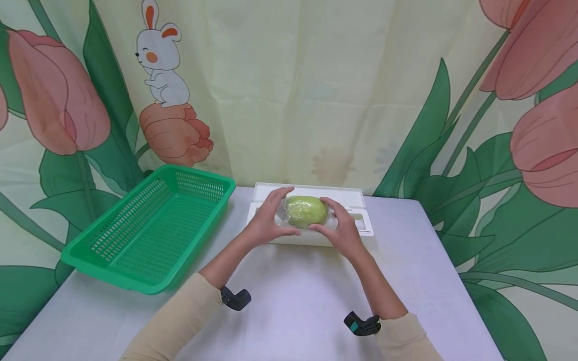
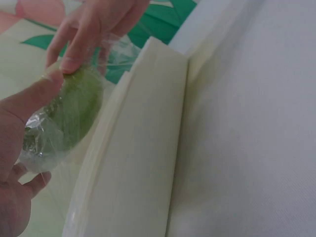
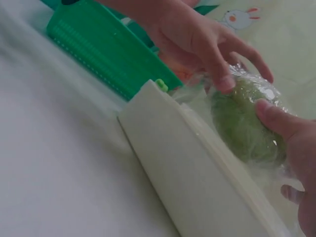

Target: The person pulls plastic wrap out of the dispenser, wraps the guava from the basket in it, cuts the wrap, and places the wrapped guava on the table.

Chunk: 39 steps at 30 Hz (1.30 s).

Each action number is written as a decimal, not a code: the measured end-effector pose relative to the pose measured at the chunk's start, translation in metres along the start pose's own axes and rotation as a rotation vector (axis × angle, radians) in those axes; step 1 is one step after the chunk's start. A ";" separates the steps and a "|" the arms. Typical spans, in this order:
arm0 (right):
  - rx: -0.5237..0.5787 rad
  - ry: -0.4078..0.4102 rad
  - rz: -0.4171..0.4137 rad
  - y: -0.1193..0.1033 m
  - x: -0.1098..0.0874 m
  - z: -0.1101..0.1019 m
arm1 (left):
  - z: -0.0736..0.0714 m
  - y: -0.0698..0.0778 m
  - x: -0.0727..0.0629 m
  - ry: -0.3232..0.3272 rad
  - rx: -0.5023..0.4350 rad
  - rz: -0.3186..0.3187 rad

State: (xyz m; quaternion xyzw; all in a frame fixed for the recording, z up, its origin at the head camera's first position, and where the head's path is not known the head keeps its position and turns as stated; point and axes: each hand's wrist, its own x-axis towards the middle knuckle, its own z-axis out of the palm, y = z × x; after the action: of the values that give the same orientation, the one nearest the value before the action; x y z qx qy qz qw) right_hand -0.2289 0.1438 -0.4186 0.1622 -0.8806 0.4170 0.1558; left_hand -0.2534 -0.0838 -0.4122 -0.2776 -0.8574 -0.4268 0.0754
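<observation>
A green oval fruit, mango-like in shape, is covered in clear cling film that bunches at its ends. My left hand holds it from the left, thumb at the near side and fingers at the far side. From the right, my right hand grips the other end the same way. Both thumbs press on the film in the right wrist view. The fruit is held over a long white box, a cling film dispenser by its look, whose lid stands raised at the back.
A green plastic basket with perforated sides sits on the left of the white-covered table. Behind the table hangs a curtain printed with tulips and a rabbit. A small light-green piece shows at the box's end.
</observation>
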 end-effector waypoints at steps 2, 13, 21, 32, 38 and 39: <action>0.002 -0.031 0.019 0.001 0.002 -0.002 | 0.004 -0.002 -0.001 -0.008 0.030 0.045; 0.014 -0.108 0.071 0.012 0.005 0.004 | 0.008 -0.016 0.005 0.039 0.026 -0.027; 0.085 -0.027 0.145 0.021 0.006 0.012 | 0.009 -0.017 0.010 -0.024 -0.037 -0.164; 0.122 0.012 0.214 0.023 0.010 0.014 | 0.012 -0.019 0.003 0.097 -0.097 -0.145; 0.115 -0.005 0.217 0.019 0.014 0.009 | 0.009 -0.016 0.004 0.141 -0.117 -0.139; 0.116 -0.006 0.214 0.017 0.015 0.008 | 0.008 -0.015 0.004 0.149 -0.114 -0.134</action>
State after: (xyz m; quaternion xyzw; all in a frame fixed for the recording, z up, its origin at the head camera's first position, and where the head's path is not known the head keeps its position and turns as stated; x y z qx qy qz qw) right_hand -0.2501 0.1454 -0.4289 0.0772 -0.8679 0.4808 0.0979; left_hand -0.2641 -0.0832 -0.4260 -0.1909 -0.8404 -0.4984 0.0943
